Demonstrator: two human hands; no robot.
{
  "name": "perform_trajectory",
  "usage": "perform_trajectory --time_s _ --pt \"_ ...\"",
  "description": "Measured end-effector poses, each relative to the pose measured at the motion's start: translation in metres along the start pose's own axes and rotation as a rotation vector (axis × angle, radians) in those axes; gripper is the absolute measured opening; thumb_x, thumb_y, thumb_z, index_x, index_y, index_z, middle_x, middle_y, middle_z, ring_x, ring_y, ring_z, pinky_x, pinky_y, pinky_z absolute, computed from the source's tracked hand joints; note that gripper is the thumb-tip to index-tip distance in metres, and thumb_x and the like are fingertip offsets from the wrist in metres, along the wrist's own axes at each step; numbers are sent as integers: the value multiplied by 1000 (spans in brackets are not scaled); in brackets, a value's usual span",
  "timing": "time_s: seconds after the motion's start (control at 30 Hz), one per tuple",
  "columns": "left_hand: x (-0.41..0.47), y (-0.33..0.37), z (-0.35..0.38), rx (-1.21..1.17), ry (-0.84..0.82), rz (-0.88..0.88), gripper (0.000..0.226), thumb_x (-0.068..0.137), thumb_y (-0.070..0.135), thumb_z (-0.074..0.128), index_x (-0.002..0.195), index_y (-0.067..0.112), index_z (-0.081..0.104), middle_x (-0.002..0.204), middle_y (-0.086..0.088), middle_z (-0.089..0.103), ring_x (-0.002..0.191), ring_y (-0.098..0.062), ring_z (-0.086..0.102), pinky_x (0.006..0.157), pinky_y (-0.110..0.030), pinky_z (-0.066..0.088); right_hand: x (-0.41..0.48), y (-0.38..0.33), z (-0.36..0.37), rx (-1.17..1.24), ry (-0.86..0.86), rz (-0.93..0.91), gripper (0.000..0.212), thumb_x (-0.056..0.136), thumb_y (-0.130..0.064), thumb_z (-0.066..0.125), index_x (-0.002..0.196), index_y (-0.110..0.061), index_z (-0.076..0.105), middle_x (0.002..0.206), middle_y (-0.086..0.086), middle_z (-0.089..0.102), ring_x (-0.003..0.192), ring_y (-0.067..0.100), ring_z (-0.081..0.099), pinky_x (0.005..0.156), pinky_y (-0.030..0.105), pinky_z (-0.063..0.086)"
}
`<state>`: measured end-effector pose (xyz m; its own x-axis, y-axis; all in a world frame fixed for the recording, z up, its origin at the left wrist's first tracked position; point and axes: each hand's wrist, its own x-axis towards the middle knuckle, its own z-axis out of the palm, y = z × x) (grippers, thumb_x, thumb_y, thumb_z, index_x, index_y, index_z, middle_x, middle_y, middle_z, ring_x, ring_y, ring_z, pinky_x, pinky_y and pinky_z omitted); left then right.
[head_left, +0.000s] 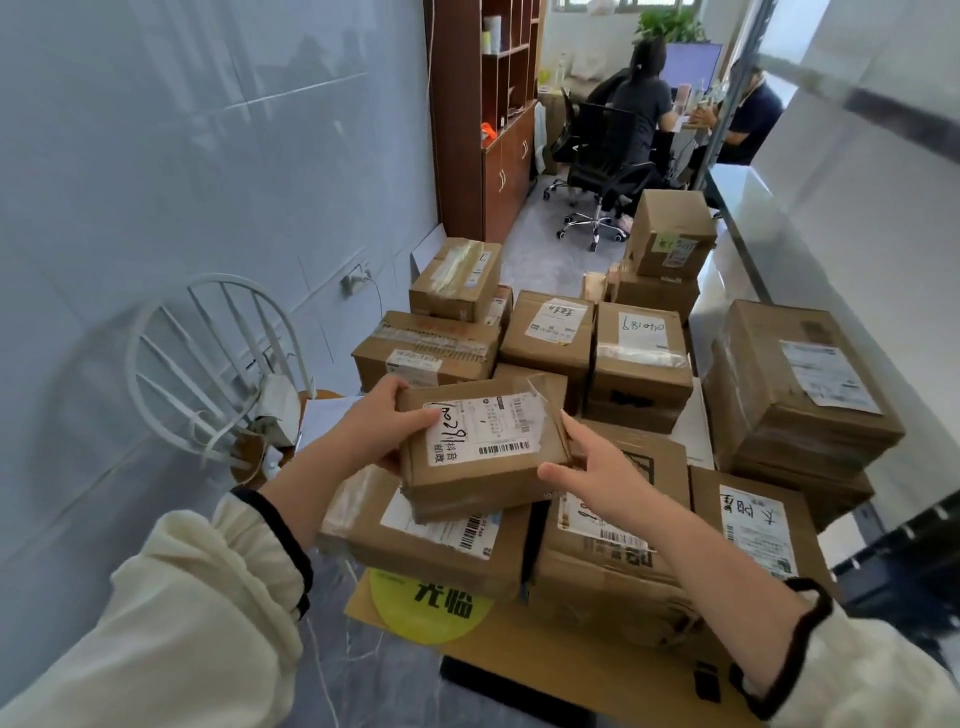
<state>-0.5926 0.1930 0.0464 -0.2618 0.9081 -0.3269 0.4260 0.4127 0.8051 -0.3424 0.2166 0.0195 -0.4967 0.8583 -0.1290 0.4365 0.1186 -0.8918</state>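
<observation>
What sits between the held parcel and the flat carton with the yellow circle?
One taped brown box with a barcode label, under the parcel and resting on the carton, seen in the head view.

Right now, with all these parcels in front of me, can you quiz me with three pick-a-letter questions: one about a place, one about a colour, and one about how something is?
1. Where is the white chair from the stacked parcels?
A. to the left
B. to the right
C. on top

2. What colour is the round sticker on the flat carton?
A. red
B. yellow-green
C. blue

3. How is the small parcel between the left hand and the right hand?
A. torn open
B. squashed flat
C. taped shut

Answers:
1 A, the chair stands left of the pile.
2 B, the sticker shows yellow-green with dark writing.
3 C, clear tape lies over its closed top.
</observation>
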Motion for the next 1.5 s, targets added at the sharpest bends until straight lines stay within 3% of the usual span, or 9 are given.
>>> perform_trajectory --time_s 0.17,0.57,0.7,0.77,0.87,1.0,1.13,1.27,1.5 --pt "-17 -19 -42 -156 53 -124 43 85 34 68 112 13 41 99 -15 62 60 -29 70 47 -33 55 42 -27 14 -49 73 -109 49 86 -18 67 132 -19 51 117 -7 60 106 12 57 81 18 47" --pt "-59 -86 -87 -187 47 -212 41 89 43 60 124 23 50 103 -14 66 65 -31 71 53 -31 56 84 -63 63 -284 -177 -178 38 84 -24 68 121 -22 57 107 -8 58 100 12 56 74 19 40" --pt "-52 -96 -84 64 -34 -200 33 93 53 46 117 34 56 104 -10 66 71 -26 68 60 -32 55 79 -51 62 -334 -259 -139 48 83 -25 69 128 -24 50 110 -11 52 102 9 54 80 19 41" --pt "-25 -98 -90 238 173 -119 51 88 64 44 131 38 49 121 -6 61 98 -23 62 80 -36 51 76 -45 61 -342 -277 -129 57 84 -25 68 134 -33 41 111 -15 50 101 4 53 75 12 40" --pt "52 -83 -98 -408 222 -141 90 74 73 54 149 37 20 155 -2 23 137 -31 31 95 -56 40 74 -38 65 -473 -317 -181 58 90 -29 61 135 -47 29 114 -27 40 109 -2 46 84 9 36" --pt "129 -66 -81 -373 -8 -129 60 83 53 63 134 25 49 134 -6 51 110 -27 53 83 -40 49 95 -42 69 -617 -299 -259 57 96 -37 46 143 -47 16 128 -31 17 123 -7 25 98 2 18" --pt "179 -92 -63 -172 -38 -124 70 72 49 75 131 28 43 121 0 46 102 -19 50 72 -32 46 94 -26 69 -782 -281 -242 56 98 -46 30 126 -64 -16 134 -33 -5 131 -7 5 105 8 1" --pt "200 -105 -53 -60 73 -87 78 66 38 83 130 28 40 128 -5 39 116 -23 46 98 -32 43 93 -11 74 -735 -296 -162 86 98 -41 35 95 -71 -45 135 -42 -14 126 -22 -10 98 -1 -6" --pt "207 -102 -49 84 -45 -56 70 78 25 75 137 19 38 124 -4 34 105 -23 47 96 -29 43 87 -10 83 -506 -219 -101 79 84 -61 43 118 -68 -29 136 -49 -11 130 -23 -7 99 -3 5"
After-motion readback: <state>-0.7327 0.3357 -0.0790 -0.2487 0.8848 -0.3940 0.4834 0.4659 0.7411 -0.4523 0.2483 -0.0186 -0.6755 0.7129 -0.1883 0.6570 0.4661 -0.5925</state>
